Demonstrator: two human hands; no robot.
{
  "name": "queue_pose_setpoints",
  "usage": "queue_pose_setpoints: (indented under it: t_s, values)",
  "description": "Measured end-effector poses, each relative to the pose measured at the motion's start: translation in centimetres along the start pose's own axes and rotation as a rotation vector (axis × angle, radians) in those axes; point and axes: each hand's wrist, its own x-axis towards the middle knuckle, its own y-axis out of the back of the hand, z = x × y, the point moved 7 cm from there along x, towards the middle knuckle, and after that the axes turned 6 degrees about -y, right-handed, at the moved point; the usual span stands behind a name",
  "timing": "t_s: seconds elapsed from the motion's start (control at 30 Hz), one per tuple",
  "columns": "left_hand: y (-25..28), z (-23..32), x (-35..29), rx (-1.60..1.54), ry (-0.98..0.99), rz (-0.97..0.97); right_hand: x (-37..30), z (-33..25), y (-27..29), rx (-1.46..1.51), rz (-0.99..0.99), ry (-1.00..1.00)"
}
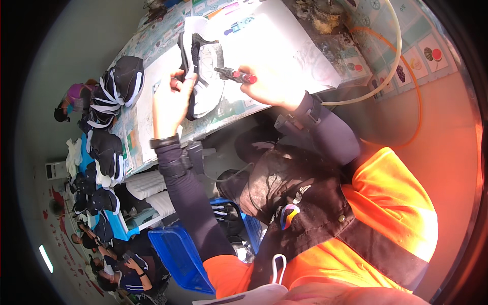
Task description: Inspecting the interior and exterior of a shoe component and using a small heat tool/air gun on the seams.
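On the white sheet (284,46) covering the table lies a black-and-white shoe upper (207,99), lengthwise in front of me. My left hand (173,99) grips its left edge, thumb on top and fingers curled round the dark rim. In my right hand (267,84) is a slim dark pen-like tool (229,73) with red parts. Its tip points left and reaches the upper's right side; whether it touches cannot be made out. Strong light washes out part of the right hand and the sheet.
Black-and-white shoe uppers (122,84) are piled along the table's left edge. A cream hose (389,76) and an orange hose (421,96) loop at the right. Below stands a blue basket (175,254) near my left arm. Other people (132,269) sit at the lower left.
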Motion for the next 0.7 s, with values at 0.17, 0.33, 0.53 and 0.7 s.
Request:
queue_pose_setpoints:
  t_s: [0.17,0.33,0.53,0.7]
  values:
    - [2.6,-13.0,1.2,-0.298,0.206,0.022,-1.2,0.7,0.6,-0.043,-0.027,-0.029]
    - [-5.4,-20.6,-1.0,-0.584,0.207,-0.214,-1.7,-0.3,2.0,-0.153,0.138,0.116]
    - [-6.2,-22.6,1.8,-0.826,0.317,0.082,-1.0,0.5,1.1,-0.081,0.020,0.050]
    - [-3.6,-20.0,2.4,-0.649,0.015,0.050,0.2,0.5,0.0,0.025,-0.005,-0.050]
